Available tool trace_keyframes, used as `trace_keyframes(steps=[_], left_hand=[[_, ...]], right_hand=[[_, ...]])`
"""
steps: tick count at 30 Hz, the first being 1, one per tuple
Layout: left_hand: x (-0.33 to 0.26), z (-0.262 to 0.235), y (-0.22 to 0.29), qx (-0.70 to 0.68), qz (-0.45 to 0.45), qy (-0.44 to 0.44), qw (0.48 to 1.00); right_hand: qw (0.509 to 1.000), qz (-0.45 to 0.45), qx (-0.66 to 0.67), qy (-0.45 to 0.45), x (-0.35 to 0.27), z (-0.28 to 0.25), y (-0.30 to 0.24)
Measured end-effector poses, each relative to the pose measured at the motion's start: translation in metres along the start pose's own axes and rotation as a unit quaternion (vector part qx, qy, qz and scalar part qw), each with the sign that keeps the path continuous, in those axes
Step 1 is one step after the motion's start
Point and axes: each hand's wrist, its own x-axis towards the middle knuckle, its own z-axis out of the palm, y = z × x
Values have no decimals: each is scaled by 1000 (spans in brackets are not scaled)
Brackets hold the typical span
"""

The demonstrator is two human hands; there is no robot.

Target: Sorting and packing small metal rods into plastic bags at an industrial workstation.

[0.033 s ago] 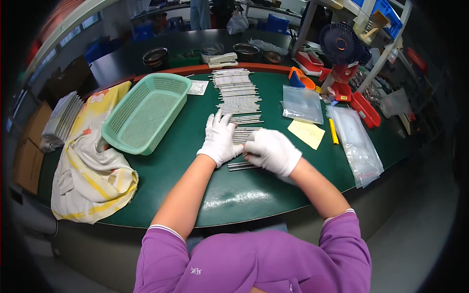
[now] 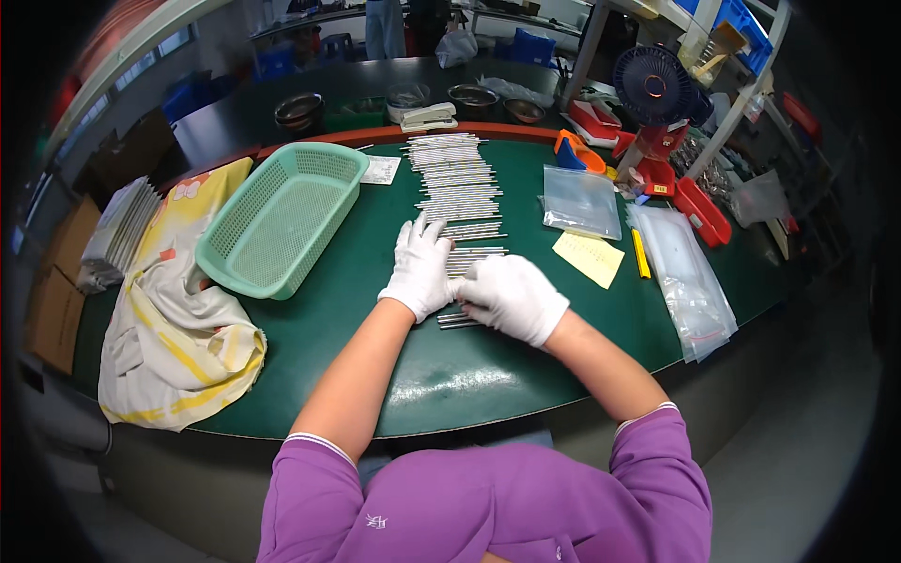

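A long row of thin metal rods (image 2: 458, 178) lies crosswise on the green tabletop, running from the far edge toward me. My left hand (image 2: 419, 267), in a white glove, rests flat at the left ends of the nearer rods, fingers stretched out and thumb toward the right hand. My right hand (image 2: 514, 298), also gloved, is closed over the near rods with its fingertips drawn together beside the left thumb. What those fingertips hold is hidden. A few loose rods (image 2: 456, 320) show just below them, nearest to me.
Left of the rods sits a green mesh basket (image 2: 314, 230), with a patterned cloth (image 2: 178, 347) beyond it. Clear plastic bags (image 2: 582, 202), a yellow note (image 2: 588, 257), a yellow cutter (image 2: 641, 253) and larger bags (image 2: 683, 281) lie right. A fan (image 2: 654, 84) and red bins (image 2: 702, 211) stand farther back.
My right hand has shifted slightly left and toward me, closer to my left thumb. My left hand and the row of rods look the same.
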Motion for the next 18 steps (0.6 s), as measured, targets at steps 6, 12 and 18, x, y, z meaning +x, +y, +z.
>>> trace_keyframes(steps=[6, 12, 18], left_hand=[[-6, 22, -21, -106, -8, 107, 989], [-1, -7, 2, -76, 16, 41, 996], [-4, -18, 7, -35, 2, -50, 998]], right_hand=[[999, 26, -15, 31, 5, 26, 2], [964, 213, 6, 161, -42, -7, 46], [876, 413, 219, 120, -87, -25, 40]])
